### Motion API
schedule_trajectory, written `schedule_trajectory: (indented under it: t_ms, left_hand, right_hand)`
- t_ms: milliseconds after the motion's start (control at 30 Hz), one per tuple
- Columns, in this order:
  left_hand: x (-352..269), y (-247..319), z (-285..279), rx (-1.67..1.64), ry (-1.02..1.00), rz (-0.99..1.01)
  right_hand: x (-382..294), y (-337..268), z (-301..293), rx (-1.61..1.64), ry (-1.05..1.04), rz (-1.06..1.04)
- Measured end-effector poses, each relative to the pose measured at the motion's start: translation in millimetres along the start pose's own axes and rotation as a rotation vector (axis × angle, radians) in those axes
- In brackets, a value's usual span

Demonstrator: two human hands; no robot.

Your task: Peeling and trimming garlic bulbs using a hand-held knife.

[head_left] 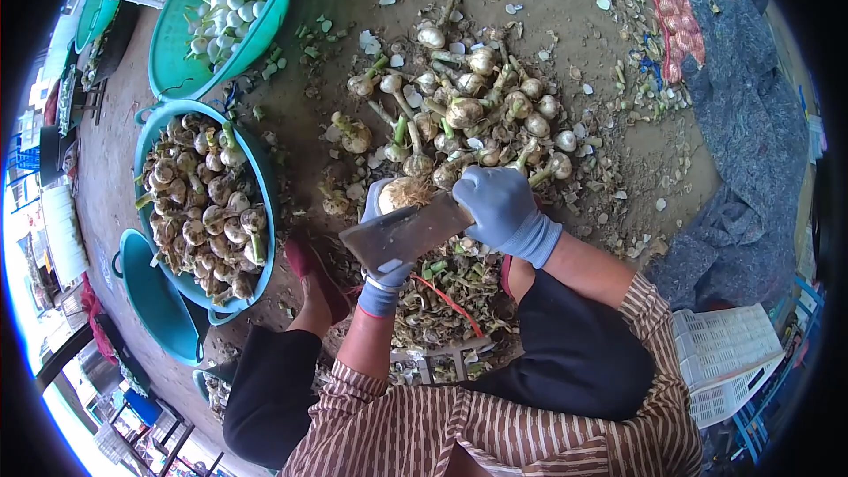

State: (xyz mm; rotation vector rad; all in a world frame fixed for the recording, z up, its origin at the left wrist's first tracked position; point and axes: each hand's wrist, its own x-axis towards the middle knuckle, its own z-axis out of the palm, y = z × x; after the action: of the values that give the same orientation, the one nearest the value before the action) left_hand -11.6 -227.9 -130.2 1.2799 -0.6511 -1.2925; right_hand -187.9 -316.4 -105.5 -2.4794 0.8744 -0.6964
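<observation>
My gloved left hand (384, 275) is partly hidden behind a broad metal blade; its fingers hold a garlic bulb (397, 193) whose root tuft lies beside the blade's upper edge. In my right hand (501, 209), also in a grey-blue glove, is the handle end of the cleaver (404, 235), its blade angled down to the left. Just beyond both hands lies a heap of untrimmed garlic bulbs (464, 112) with stalks and dirt on them. Below the hands, between my legs, cut stalks and scraps (437, 318) are piled.
On the left stand a turquoise tub (266, 265) full of dirty garlic, a green basin (154, 73) holding cleaned white bulbs, and another blue-green tub (149, 305). At the right are a red net bag of bulbs (672, 10), dark netting (748, 112) and white plastic crates (725, 351).
</observation>
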Motion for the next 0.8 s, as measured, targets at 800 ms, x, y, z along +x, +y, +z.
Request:
schedule_trajectory:
  t_ms: [800]
  left_hand:
    - [17, 17, 29, 1.238, -0.871, 0.64]
  right_hand:
    - [16, 5, -26, -0.051, -0.323, 0.163]
